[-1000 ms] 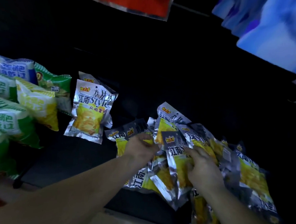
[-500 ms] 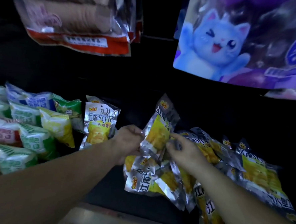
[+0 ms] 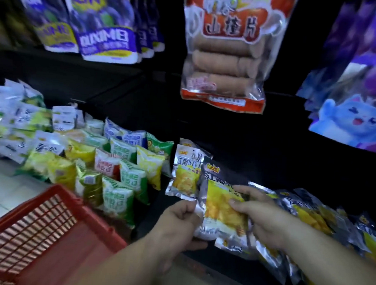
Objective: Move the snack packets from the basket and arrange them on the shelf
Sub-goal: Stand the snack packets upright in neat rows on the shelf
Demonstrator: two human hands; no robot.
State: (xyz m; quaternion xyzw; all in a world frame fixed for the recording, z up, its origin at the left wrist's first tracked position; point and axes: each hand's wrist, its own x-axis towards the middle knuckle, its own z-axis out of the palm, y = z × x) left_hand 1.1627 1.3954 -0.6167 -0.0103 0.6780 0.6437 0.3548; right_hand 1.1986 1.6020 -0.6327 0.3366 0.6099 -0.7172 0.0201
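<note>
Head view: a silver and yellow snack packet (image 3: 222,210) is held upright in both hands above the front of the dark shelf (image 3: 240,271). The left grip (image 3: 179,221) is closed on the packet's lower left edge, which is pinched between thumb and curled fingers. The right grip (image 3: 263,222) is closed round the packet's right side, with the thumb laid across the face and the fingers behind. Just to the left of it and touching it, one matching packet (image 3: 186,175) is already stood on the shelf, beside rows of green and yellow packets (image 3: 118,182) that fill the shelf's left part. Toward the shelf's right end, a loose heap of the same silver packets (image 3: 310,211) is spread flat and overlapping.

The red basket (image 3: 90,213) is seen at the lower left, off the shelf. No packets are visible in the part shown, though its near side is cut off. Emptying the basket is therefore judged largely finished, while the arranging is judged barely begun: one packet is stood, one is in hand, and the heap is left to be set in order.
</note>
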